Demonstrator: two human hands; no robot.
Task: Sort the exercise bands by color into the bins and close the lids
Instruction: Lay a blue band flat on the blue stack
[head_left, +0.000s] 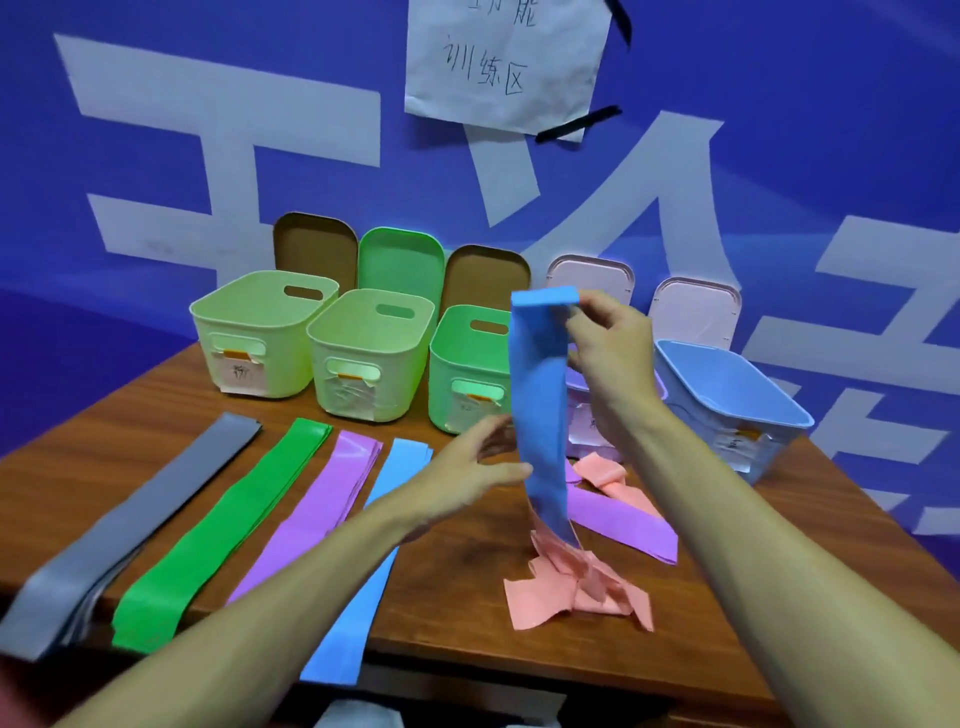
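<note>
Pinching blue band (537, 395) aloft, right hand (608, 345); left hand (467, 475) spread beside it.

both bare forearms reach forward over the table (467, 613). the right hand (610, 348) is raised above it, thumb and fingers pinched shut on the top of a hanging blue band (540, 405). the left hand (467, 467) sits lower, fingers spread beside the band's lower part.
</note>
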